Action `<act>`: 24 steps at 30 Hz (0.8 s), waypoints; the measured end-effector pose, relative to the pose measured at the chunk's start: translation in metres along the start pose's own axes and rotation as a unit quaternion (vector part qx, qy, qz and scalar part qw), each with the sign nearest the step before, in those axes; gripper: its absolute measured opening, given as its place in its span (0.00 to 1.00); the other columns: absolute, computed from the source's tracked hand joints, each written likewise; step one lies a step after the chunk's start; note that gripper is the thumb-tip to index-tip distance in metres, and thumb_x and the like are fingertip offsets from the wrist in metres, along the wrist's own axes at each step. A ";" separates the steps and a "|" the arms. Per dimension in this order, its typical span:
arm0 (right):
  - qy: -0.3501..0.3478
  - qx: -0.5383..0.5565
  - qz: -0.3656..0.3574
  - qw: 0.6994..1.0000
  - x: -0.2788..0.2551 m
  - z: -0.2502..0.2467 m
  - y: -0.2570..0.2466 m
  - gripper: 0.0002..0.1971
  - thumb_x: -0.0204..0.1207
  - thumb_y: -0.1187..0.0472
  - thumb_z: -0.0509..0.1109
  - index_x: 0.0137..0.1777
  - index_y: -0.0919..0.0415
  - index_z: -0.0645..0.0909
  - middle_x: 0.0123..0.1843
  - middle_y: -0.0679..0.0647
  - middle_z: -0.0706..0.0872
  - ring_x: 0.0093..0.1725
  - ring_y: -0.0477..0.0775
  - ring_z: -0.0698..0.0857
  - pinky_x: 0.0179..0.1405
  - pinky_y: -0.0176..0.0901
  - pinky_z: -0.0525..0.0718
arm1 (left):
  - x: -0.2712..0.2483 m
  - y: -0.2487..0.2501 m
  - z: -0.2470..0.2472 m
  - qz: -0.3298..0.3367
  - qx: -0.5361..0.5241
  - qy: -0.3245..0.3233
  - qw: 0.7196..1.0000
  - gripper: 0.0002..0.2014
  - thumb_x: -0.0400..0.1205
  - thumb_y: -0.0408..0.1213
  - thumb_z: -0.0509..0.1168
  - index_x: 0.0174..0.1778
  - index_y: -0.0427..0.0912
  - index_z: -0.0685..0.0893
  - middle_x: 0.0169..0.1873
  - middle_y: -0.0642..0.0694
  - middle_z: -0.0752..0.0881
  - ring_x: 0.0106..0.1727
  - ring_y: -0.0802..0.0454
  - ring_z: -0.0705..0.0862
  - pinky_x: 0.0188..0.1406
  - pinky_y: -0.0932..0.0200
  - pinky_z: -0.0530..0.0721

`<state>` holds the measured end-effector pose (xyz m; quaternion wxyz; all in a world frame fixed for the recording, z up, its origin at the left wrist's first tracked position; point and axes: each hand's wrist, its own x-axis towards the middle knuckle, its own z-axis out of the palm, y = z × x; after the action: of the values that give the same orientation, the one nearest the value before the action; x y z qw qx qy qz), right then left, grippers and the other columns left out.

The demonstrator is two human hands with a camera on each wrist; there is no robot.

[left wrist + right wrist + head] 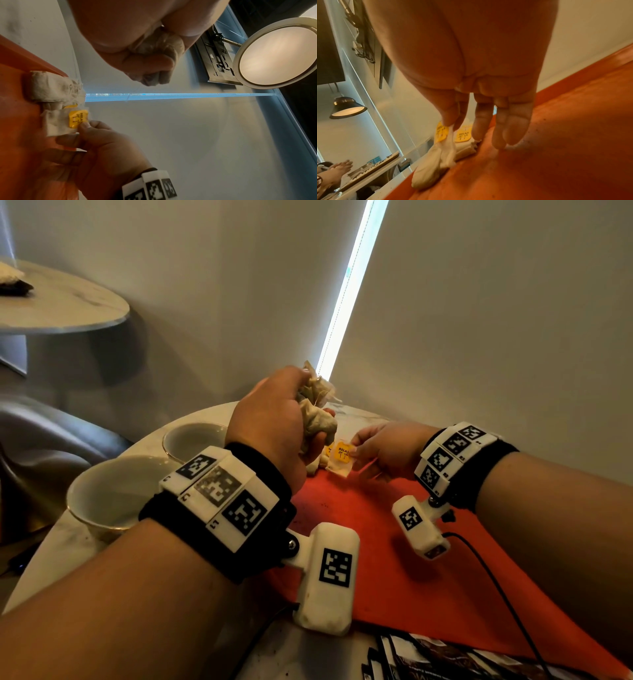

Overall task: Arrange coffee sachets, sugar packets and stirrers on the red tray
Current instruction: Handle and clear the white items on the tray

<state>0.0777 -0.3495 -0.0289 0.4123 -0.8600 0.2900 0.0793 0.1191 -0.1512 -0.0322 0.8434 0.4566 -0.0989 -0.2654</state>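
A tagged sachet is pinched by the right hand at the red tray rim's 12 o'clock, best laid flat beside its neighbours, while the left hand clenches a bunch of sachets.

Dim, warm room; a bright window slit glares; wrist views blur and warp at edges.

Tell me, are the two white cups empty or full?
Empty, apparently: both cups show bare pale insides, though the left hand and wristband hide part of each.
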 end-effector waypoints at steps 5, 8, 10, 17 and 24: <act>0.006 -0.015 0.016 1.000 0.010 0.004 -0.001 0.05 0.84 0.66 0.69 0.50 0.54 0.80 0.43 0.59 0.87 0.39 0.59 0.85 0.36 0.47 0.82 | -0.003 -0.001 0.001 0.021 0.010 0.001 1.000 0.13 0.82 0.52 0.64 0.48 0.46 0.86 0.43 0.41 0.87 0.34 0.49 0.88 0.22 0.58 0.82; 0.032 -0.022 0.018 0.999 0.015 0.008 -0.001 0.05 0.83 0.65 0.70 0.49 0.54 0.80 0.39 0.56 0.85 0.32 0.54 0.82 0.33 0.45 0.81 | -0.002 -0.002 0.002 0.064 0.012 0.012 0.998 0.15 0.81 0.48 0.65 0.57 0.44 0.85 0.55 0.36 0.89 0.50 0.39 0.91 0.39 0.48 0.92; 0.043 -0.034 0.016 0.998 0.017 0.010 -0.003 0.04 0.83 0.65 0.70 0.51 0.55 0.80 0.38 0.56 0.85 0.31 0.53 0.82 0.33 0.44 0.81 | -0.005 -0.001 0.001 0.042 -0.010 -0.003 0.999 0.12 0.83 0.48 0.66 0.53 0.44 0.86 0.46 0.39 0.88 0.40 0.43 0.90 0.25 0.56 0.86; 0.060 -0.071 0.045 0.995 0.018 0.013 -0.009 0.04 0.84 0.60 0.68 0.53 0.60 0.83 0.36 0.55 0.83 0.32 0.53 0.83 0.35 0.45 0.84 | -0.009 0.000 0.004 0.035 0.001 0.002 0.999 0.11 0.80 0.50 0.67 0.48 0.47 0.85 0.49 0.38 0.88 0.42 0.41 0.90 0.27 0.53 0.87; 0.126 -0.026 -0.050 0.990 0.013 0.009 -0.006 0.06 0.81 0.59 0.73 0.50 0.61 0.83 0.39 0.56 0.86 0.35 0.53 0.83 0.33 0.47 0.81 | -0.014 0.002 0.010 0.084 0.026 0.014 0.996 0.10 0.72 0.49 0.62 0.45 0.54 0.83 0.57 0.36 0.87 0.62 0.31 0.87 0.63 0.28 0.85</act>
<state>0.0932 -0.3456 -0.0352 0.3535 -0.8870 0.2939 -0.0429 0.1039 -0.1495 -0.0240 0.8520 0.4722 -0.1318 -0.1840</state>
